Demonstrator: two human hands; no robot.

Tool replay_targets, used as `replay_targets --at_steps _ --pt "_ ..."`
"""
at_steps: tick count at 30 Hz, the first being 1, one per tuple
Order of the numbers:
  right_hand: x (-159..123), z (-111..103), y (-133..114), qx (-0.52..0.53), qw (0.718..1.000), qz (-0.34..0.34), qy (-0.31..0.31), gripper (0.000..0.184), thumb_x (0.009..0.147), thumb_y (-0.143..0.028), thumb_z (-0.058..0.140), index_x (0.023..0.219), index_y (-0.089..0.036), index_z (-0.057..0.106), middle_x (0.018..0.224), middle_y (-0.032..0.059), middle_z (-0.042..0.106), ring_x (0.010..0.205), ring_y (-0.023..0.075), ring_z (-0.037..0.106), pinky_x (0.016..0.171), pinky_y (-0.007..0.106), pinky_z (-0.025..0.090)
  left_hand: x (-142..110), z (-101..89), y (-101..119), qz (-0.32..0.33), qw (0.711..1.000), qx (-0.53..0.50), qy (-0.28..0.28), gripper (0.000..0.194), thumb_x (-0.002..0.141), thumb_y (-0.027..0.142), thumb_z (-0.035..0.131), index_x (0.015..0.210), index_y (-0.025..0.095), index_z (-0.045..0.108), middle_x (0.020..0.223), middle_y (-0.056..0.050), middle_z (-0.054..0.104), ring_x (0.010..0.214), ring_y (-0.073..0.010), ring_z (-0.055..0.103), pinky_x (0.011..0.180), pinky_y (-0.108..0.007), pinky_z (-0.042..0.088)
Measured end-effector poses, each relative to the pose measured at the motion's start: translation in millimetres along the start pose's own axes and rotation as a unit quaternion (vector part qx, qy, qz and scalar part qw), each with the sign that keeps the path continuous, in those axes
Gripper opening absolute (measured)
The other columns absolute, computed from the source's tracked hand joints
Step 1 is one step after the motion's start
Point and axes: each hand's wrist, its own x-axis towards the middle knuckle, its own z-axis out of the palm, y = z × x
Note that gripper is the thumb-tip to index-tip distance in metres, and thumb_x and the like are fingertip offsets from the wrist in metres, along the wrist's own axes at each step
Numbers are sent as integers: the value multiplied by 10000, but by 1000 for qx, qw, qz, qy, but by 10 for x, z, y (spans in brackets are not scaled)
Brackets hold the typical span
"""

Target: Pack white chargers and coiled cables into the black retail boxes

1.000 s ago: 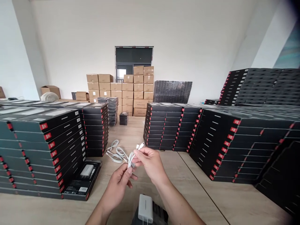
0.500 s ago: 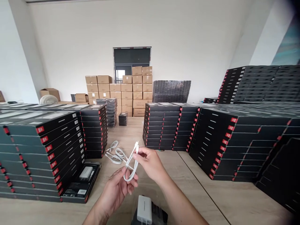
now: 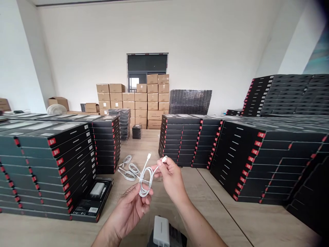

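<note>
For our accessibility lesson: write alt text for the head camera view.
Two bare hands, left hand and right hand, hold a coiled white charging cable above a pale wooden table, between tall stacks of flat black boxes.

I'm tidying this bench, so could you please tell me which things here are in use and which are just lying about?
In use:
left hand
right hand
white cable
white charger

Lying about:
spare cables
open box
black box stacks
cardboard cartons
</note>
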Motion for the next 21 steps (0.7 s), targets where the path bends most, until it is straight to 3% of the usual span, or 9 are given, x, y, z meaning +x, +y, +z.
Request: replay_targets --at_steps 3,8,11,13,15,18,21 --pt "-10 15 -11 -5 1000 5 11 330 804 -547 611 844 -224 557 682 22 694 608 205 662 551 310 534 -12 -4 27 -4 1000 10 -3 233 820 358 672 870 130 680 898 -72 635 636 -64 512 563 -178 391" --pt "-29 -19 -36 -112 990 -80 -11 209 862 -429 576 824 -224 588 769 27 694 750 213 661 697 318 519 -49 -14 58 -26 999 32 -26 244 852 352 628 878 116 681 851 -70 618 628 -70 505 545 -184 374" --pt "0 -104 -33 -217 971 -104 -2 188 846 -319 581 1009 -227 594 919 48 694 806 219 650 696 327 514 -42 -35 29 -16 999 44 -19 275 860 392 605 810 128 660 820 -65 619 631 -83 523 554 -197 382" --pt "23 -167 -51 -324 931 -166 -22 392 814 -208 576 1203 -242 548 1130 77 656 980 243 617 795 367 503 -20 -52 -1 -4 998 60 -4 294 850 421 608 770 140 634 826 -68 628 649 -98 551 569 -210 394" --pt "37 -208 -92 -422 869 -244 -82 463 807 -125 553 1250 -261 552 1228 75 625 1115 252 547 913 407 448 7 -68 -26 5 997 81 5 301 833 430 623 741 144 610 865 -79 636 689 -121 585 574 -221 399" --pt "32 -208 -163 -509 788 -309 -157 256 854 -106 540 965 -273 699 982 40 715 1011 233 558 974 431 358 41 -97 -45 16 994 104 15 312 816 442 632 717 150 581 904 -82 632 740 -150 612 565 -232 398" --pt "-16 -144 -221 -573 743 -315 -144 206 854 -159 583 708 -250 696 868 38 696 894 228 549 886 414 351 72 -134 -55 36 986 152 57 333 798 490 630 751 165 571 854 -53 618 688 -140 595 537 -230 374"
